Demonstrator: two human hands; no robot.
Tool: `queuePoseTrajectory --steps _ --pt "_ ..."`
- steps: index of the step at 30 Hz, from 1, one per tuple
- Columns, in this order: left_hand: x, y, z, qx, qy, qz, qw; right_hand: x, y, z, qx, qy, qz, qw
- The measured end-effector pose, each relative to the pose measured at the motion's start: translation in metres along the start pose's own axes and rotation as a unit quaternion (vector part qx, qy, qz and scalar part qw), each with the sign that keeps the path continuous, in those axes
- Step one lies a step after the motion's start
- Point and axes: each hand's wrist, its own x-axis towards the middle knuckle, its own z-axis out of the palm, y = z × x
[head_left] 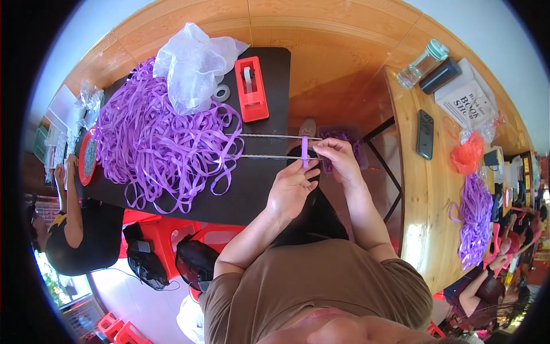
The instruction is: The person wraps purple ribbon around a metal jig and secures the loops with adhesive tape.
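Two thin metal rods [269,136] stick out side by side past the right edge of the dark table. Near their free ends, a short strip of purple ribbon [305,150] lies across both. My left hand [289,189] is below the nearer rod, its fingertips closed at the ribbon's lower end. To the right of the ribbon, my right hand [342,159] pinches thumb and fingertips together between the rod ends; what is in that pinch is too small to make out. A big tangled heap of purple ribbon [166,137] covers much of the dark table.
A red tape dispenser [252,106], a tape roll [222,93] and a white plastic bag [192,69] lie behind the rods. On the right wooden table [424,212] are a phone [424,135], a bottle [423,64] and more ribbon [475,221]. A person [80,235] sits at left.
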Motion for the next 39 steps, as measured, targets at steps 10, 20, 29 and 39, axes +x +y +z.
queuePoseTrajectory --steps 10,20,29,39 --pt "-0.002 0.001 0.002 -0.003 -0.009 0.009 1.0 0.025 0.02 -0.013 -0.016 -0.085 0.052 0.995" --pt "-0.001 0.0 0.002 -0.001 -0.004 0.006 1.0 0.041 0.021 0.007 0.062 -0.186 0.115 0.974" --pt "-0.002 0.0 0.0 -0.012 -0.011 0.011 1.0 0.034 0.011 0.021 0.052 -0.121 0.102 0.986" --pt "-0.002 0.002 0.005 0.006 0.003 0.005 1.0 0.019 0.002 0.008 0.092 -0.061 0.074 0.991"
